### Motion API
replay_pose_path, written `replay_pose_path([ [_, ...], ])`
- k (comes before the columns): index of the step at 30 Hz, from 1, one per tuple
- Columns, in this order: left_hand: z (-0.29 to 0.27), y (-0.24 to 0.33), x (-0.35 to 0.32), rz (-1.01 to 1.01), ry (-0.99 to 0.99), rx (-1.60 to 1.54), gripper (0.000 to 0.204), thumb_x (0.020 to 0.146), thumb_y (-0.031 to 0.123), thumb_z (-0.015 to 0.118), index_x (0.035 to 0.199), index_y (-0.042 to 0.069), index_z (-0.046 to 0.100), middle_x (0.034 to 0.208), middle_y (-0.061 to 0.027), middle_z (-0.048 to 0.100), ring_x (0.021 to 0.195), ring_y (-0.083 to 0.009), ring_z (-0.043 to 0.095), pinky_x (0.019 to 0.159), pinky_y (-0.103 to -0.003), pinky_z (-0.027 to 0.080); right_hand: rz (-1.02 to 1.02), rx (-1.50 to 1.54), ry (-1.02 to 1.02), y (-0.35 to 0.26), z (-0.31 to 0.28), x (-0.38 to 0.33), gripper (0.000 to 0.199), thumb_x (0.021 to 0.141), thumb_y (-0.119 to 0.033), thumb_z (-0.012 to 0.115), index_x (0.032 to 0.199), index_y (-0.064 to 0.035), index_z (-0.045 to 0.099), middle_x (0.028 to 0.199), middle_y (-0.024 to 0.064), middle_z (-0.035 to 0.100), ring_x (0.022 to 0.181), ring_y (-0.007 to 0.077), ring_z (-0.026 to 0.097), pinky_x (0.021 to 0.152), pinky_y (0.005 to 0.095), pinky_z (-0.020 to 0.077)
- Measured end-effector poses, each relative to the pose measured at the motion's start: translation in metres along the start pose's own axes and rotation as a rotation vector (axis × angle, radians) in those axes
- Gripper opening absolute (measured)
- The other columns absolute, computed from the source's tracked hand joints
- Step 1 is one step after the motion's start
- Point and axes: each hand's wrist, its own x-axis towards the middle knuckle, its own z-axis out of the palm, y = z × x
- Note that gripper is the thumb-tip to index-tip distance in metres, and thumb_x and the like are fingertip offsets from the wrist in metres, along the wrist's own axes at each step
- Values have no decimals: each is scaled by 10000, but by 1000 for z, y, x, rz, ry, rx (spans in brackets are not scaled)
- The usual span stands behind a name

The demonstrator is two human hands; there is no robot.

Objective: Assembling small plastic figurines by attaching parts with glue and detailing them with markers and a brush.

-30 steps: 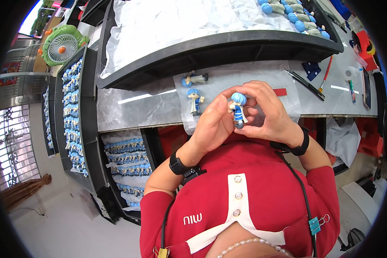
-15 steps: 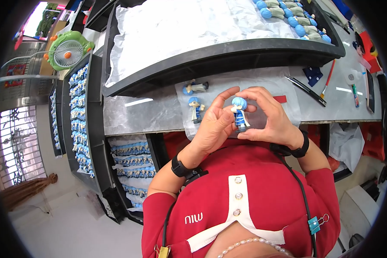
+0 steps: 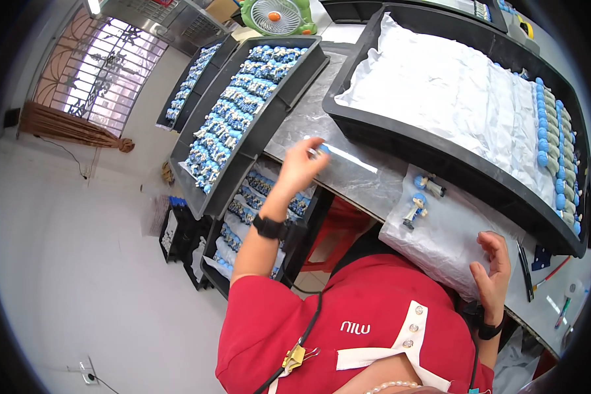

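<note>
My left hand is closed round a small blue-haired figurine, held over the grey table by the tray of finished-looking figurines; the fingers hide most of it. My right hand holds nothing, its fingers apart and loosely curved above the white sheet. On that sheet lie two more figurines: one in blue and white, and another on its side closer to the big tray.
A large black tray, lined with white paper, holds rows of figurines at its right end. Left of my arm, another black tray is full of blue figurines. Black pens, a red-handled brush and a green fan stand or lie around.
My left hand has carried the figurine away from my right hand, leftward toward the full tray. The right hand has let go of it and opened. The whole view has swung left.
</note>
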Motion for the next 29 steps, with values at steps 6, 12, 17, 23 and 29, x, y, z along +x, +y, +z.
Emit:
replay_pose_path([
  [6,-9,-59,53,-3,280,107,328,784,211,643,1053,25,615,944,-138,660,855,-221,628,757,-318,485,-40,-39,15,-4,-4,2,372,669,-120,639,1017,-9,568,989,81,546,901,183,505,791,269,389],
  [12,-5,-77,53,56,369,219,510,784,222,665,1211,7,486,1169,-202,530,1094,-338,497,927,-388,400,77,30,-24,2,-11,-6,272,702,-66,665,960,-7,603,885,70,589,784,150,546,714,259,431],
  [17,11,-3,-11,204,490,155,246,761,48,608,985,-3,518,876,-138,513,832,-270,529,703,-350,425,272,165,-110,-1,-26,-25,113,741,-56,653,846,-16,638,760,25,612,694,80,555,618,213,433],
  [23,42,-16,-134,145,-696,77,117,821,142,545,852,37,585,835,-163,598,786,-342,591,680,-376,477,703,282,-504,3,-45,-73,181,871,-191,600,938,-23,613,739,-23,589,618,40,502,560,189,414],
  [29,68,-171,-240,-313,-1323,185,418,831,369,577,1153,103,589,1106,-229,592,1062,-282,577,905,-398,431,766,-215,-695,77,-57,-125,208,884,-112,564,1067,-21,601,969,10,635,878,95,556,790,267,453],
])
